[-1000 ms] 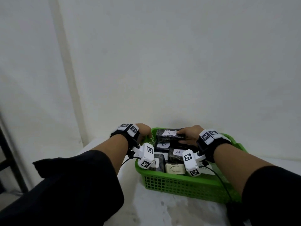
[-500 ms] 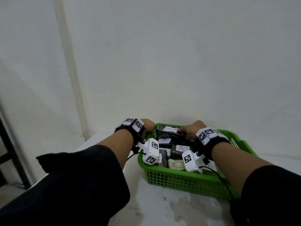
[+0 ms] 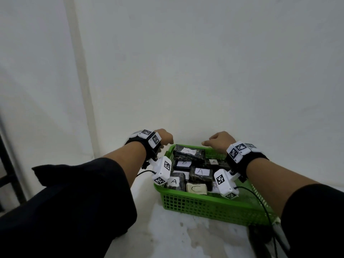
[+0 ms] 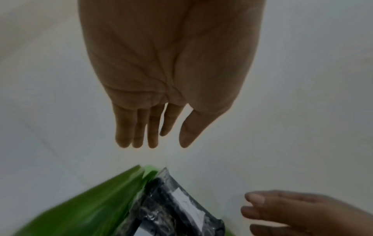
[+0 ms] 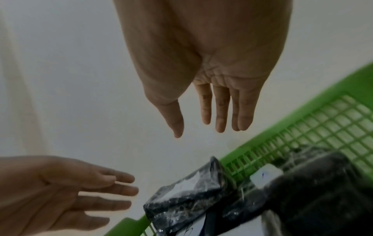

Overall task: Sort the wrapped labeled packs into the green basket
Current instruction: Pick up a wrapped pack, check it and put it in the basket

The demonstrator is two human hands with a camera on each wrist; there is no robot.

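- Green plastic lattice forms the basket (image 3: 214, 207), the largest of the task's things; it stands on the pale, stained counter (image 3: 186, 237) close to the white wall (image 3: 204, 71), and several packs lie inside it.
- Both hands hang in the air over the far end of the basket and hold nothing. The left hand (image 4: 167, 71) shows straight, close-set fingers pointing down with the thumb a little apart, and the right hand (image 5: 210, 71) looks the same in its wrist view.
- Judging from how things lie, the step in hand is the gap between two placements: a pack rests at the far rim and neither hand touches it.
- No pack shows outside the basket in these views, so I judge the sort to be far along or finished. The next move calls for a look beyond the frame for any remaining pack, or for squaring up the ones already in.
- Top pack (image 3: 189, 154): a dark block in crinkled clear wrap that catches the light, with a white paper label marked A. It lies highest, at the far left corner, with one end jutting past the rim in the wrist views. It may want a nudge inward.
- Below it lie a pack labelled B (image 3: 184, 163) and further dark packs labelled A (image 3: 200, 174).
- Smallest is a pale, cream-coloured pack marked C (image 3: 196, 188), against the near wall of the basket.
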